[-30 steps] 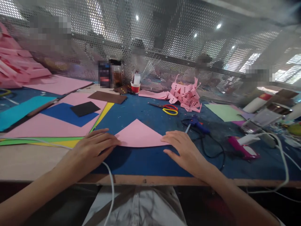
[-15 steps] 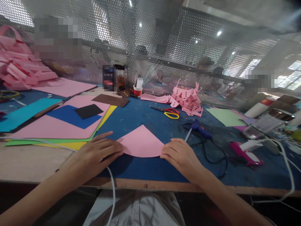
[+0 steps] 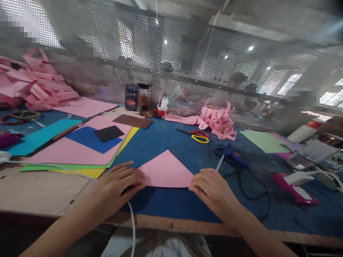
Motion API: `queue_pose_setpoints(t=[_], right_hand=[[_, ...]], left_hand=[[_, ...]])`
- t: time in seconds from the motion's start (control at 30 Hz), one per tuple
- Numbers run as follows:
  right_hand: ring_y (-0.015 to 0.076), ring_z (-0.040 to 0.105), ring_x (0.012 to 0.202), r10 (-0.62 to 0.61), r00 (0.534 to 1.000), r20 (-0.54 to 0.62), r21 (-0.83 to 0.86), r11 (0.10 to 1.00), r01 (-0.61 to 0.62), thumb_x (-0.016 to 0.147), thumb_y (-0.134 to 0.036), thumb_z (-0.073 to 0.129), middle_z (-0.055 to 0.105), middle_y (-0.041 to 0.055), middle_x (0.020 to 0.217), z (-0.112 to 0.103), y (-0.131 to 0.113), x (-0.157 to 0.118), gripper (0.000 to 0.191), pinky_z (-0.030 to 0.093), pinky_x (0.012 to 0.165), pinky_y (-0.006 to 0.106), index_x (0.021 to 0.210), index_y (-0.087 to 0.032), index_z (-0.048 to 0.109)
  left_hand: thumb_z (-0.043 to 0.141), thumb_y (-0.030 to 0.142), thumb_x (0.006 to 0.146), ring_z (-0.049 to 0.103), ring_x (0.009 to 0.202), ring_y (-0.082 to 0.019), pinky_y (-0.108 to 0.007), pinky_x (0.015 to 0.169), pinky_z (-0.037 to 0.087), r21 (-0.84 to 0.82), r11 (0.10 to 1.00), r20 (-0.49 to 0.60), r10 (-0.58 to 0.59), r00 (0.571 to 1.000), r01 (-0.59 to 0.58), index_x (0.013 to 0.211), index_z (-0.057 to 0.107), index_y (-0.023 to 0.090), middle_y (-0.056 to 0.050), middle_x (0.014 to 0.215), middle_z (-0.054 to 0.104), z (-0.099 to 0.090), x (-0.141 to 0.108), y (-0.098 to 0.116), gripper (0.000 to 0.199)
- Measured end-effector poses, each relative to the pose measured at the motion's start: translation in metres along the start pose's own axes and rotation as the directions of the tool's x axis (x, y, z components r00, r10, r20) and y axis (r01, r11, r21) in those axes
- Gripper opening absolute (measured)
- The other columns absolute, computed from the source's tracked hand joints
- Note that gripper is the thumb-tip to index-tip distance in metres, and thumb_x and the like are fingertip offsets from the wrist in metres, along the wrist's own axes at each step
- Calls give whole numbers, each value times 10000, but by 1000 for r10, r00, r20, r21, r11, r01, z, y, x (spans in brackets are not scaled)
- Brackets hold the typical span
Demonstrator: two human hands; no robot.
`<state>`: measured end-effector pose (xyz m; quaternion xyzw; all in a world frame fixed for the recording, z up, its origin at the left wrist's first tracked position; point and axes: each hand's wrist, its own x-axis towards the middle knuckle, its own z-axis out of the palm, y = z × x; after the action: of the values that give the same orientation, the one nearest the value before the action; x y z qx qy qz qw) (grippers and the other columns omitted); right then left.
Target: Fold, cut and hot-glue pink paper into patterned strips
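A pink triangular piece of paper or foam sheet (image 3: 167, 172) lies in front of me on the blue table top, its point facing away and its near edge almost straight. My left hand (image 3: 122, 180) pinches its left corner between thumb and fingers, with the index finger extended. On the right corner, my right hand (image 3: 210, 184) is closed with fingertips pressed together. A white cable (image 3: 132, 221) hangs below my left wrist. Beyond the right hand lies a blue glue gun (image 3: 233, 155) with its glue stick reaching toward that hand. Scissors (image 3: 198, 136) with red and yellow handles lie past the pink piece.
Stacked coloured sheets (image 3: 61, 151) lie to the left, near a heap of pink strips (image 3: 40, 87). Cut pink pieces with dark dots (image 3: 217, 119) sit at the back, by a red-and-white cup (image 3: 162, 110). A magenta device (image 3: 294, 191) is at right. Perforated metal mesh (image 3: 198, 64) stands behind.
The camera view has shifted, so everything sits lower and slightly to the right. The pink piece's near edge, bowed before, is now nearly straight. Both hands remain on its corners.
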<state>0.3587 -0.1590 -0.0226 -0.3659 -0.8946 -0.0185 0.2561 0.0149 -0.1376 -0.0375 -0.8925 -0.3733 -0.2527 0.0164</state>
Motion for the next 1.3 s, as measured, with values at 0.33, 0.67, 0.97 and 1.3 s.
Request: queue_pose_setpoints(t=[0.33,0.67,0.97,1.3], right_hand=[[196,598,893,27,999,22,-5,1000,-27,969,-154,576,679,35,942,-1,-5,3,57,406,928,405,952,-196,611],[203,604,906,48,991,128,13,999,-50,985,-236,590,680,33,942,6,-16,22,74,393,829,365,932,-201,628],[205,587,922,54,990,131,45,997,-60,983,-289,610,678,37,975,12,-19,25,92,379,827,356,955,-206,639],[203,577,906,113,984,136,3,993,-115,972,-214,594,672,46,942,12,-26,29,83,378,803,349,906,-185,635]], left_hand=[[586,326,967,693,1021,-182,-438,1126,424,-29,999,-50,-47,998,46,910,694,250,13,1064,757,6,5,9,144],[523,370,984,661,977,-209,-360,887,516,-99,981,12,-168,986,168,897,676,225,-28,1006,731,-2,12,18,229],[541,389,977,658,991,-214,-369,934,478,-118,982,-24,-151,988,147,904,676,228,-19,997,738,1,11,15,223],[530,414,979,652,998,-218,-397,981,464,-106,984,-15,-147,989,145,914,676,238,-25,1004,737,4,11,13,238]])
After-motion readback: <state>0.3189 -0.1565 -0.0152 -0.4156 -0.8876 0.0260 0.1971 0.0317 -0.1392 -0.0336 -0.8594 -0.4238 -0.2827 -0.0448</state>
